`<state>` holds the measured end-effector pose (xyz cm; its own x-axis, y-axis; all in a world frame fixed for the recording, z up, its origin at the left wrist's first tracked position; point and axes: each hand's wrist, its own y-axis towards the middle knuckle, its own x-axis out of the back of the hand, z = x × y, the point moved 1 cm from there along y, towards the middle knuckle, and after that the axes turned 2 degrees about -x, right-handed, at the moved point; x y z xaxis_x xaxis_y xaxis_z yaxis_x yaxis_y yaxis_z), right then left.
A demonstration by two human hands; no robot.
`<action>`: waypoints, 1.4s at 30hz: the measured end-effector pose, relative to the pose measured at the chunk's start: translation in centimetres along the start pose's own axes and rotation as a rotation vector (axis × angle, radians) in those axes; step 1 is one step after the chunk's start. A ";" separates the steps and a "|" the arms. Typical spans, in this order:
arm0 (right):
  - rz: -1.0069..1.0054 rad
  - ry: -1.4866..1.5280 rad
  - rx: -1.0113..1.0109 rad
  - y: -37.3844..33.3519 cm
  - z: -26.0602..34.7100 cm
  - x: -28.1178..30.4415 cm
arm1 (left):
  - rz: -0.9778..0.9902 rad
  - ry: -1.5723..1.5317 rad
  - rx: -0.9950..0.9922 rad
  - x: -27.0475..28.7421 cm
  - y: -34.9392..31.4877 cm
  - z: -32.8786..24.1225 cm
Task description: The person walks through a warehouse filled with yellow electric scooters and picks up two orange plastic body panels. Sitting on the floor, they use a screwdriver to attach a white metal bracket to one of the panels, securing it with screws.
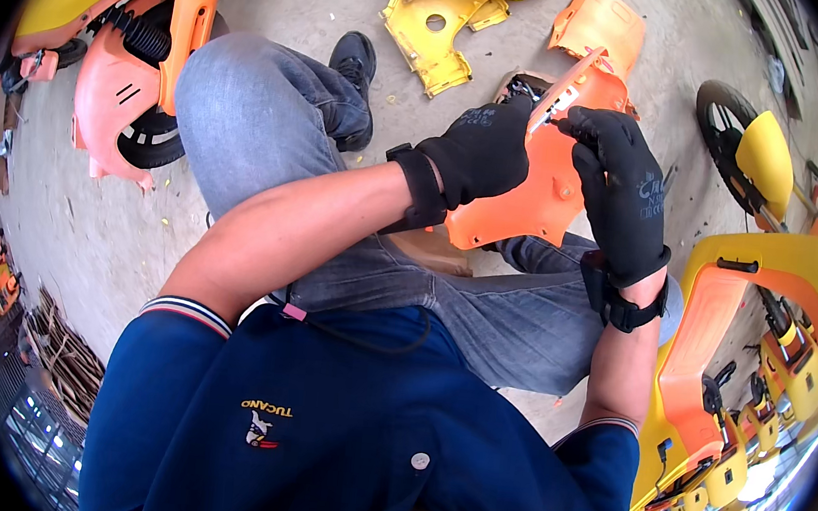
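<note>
An orange molded plastic panel, like a scooter body part, is tilted up between my knees. My left hand, in a black glove, is closed on the panel's left edge, its fingertips partly hidden. My right hand, gloved the same way, is at the panel's upper right side. Its thumb and fingers are bent together near a pale strip on the panel; whatever small thing they pinch is too dark to make out. Behind the panel's upper edge, a box-like container with small metal-looking pieces is partly hidden.
Yellow plastic body panels and another orange panel lie on the concrete floor ahead. A pink-orange scooter front stands left. Right are a wheel with a yellow fender and a yellow-orange scooter frame. Sticks are piled behind left.
</note>
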<state>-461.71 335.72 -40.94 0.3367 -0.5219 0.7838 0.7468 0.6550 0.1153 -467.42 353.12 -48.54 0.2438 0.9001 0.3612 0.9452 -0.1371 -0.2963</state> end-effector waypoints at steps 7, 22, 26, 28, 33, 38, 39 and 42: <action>0.039 -0.100 -0.245 -0.2 0.4 -0.4 | 0.000 0.027 -0.012 0.0 -0.3 -0.2; 0.070 -0.091 -0.273 -0.3 0.3 -0.1 | 0.035 0.072 0.030 0.1 -0.4 -0.4; 0.042 0.024 -0.178 -0.2 0.9 0.2 | 0.045 0.073 0.033 -0.1 -0.2 0.1; 0.033 0.031 -0.104 0.0 1.0 0.3 | 0.047 0.063 0.047 0.0 -0.1 0.0; 0.012 -0.078 -0.136 -0.4 0.6 -0.2 | 0.019 0.060 0.002 0.0 -0.3 -0.1; 0.053 -0.094 -0.225 -0.4 0.8 -0.5 | 0.033 0.072 0.008 0.0 -0.5 -0.2; 0.034 -0.076 -0.206 -0.3 0.9 -0.4 | 0.038 0.071 0.006 0.0 -0.4 -0.1; 0.064 0.036 -0.109 -0.1 1.3 0.3 | 0.040 0.058 0.022 0.0 -0.3 0.0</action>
<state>-462.37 336.21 -39.92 0.4045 -0.5019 0.7645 0.7804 0.6253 -0.0024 -467.63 353.18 -48.40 0.2936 0.8686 0.3992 0.9297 -0.1623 -0.3307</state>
